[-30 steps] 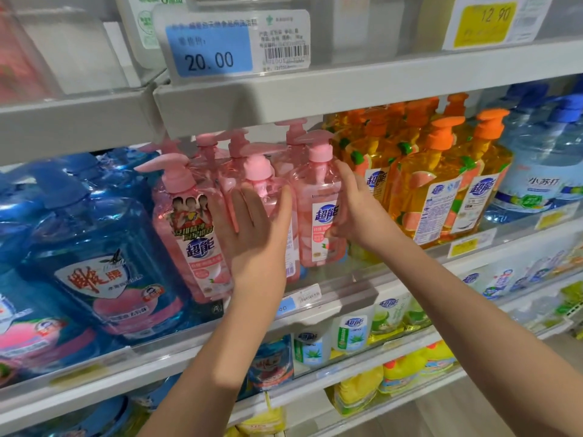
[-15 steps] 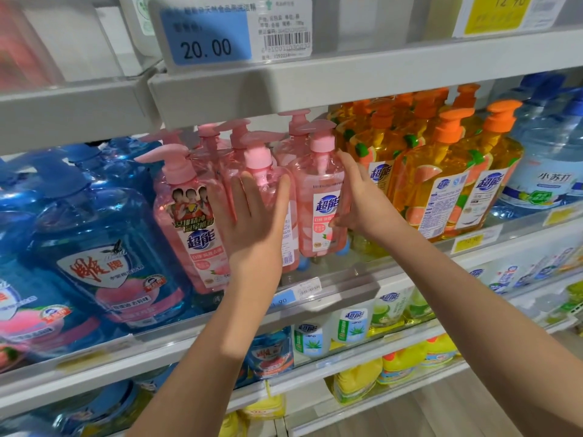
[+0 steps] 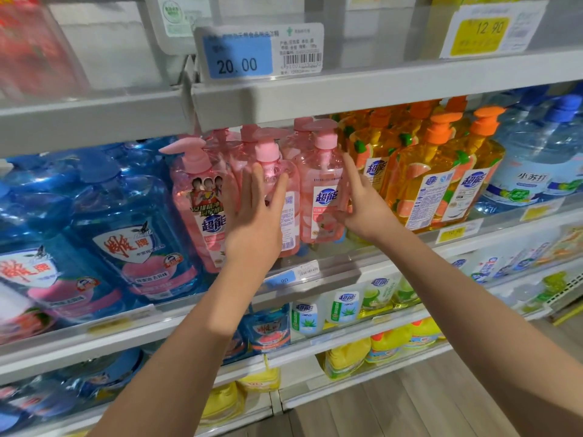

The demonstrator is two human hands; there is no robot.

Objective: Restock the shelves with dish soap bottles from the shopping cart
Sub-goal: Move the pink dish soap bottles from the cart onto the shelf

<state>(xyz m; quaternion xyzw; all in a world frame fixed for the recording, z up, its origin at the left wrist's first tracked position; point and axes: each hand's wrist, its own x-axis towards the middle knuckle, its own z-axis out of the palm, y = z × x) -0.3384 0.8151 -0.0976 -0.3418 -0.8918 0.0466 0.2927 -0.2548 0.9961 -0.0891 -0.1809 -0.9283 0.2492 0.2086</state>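
Hands are both up at the pink row, and neither is carrying anything. My left hand (image 3: 255, 222) lies flat, fingers straight and a little spread, palm pressed on the front of the middle pink bottle (image 3: 279, 171). My right hand (image 3: 362, 212) sits against the outer side of the right pink bottle (image 3: 321, 190), index finger pointing up along it and thumb low by the label. I read that as a loose push with uncurled fingers, not a grasp.

Compared with half a second ago, the right fingers were wrapped further round that bottle's side, and now they have straightened. The left hand has hardly shifted on its bottle. I take this to mean the right pink bottle is let go and standing on the shelf (image 3: 340, 266) on its own, with only squaring up left for this pair.

Just outside my left hand stands a third pink bottle (image 3: 198, 197) with a picture label, and past it the blue jugs (image 3: 126, 222). Close beside my right hand's knuckles are the orange-capped bottles (image 3: 438, 190), near enough that a careless pull-back could nudge them.

The shopping cart is out of view, so I cannot tell how many bottles remain to fetch
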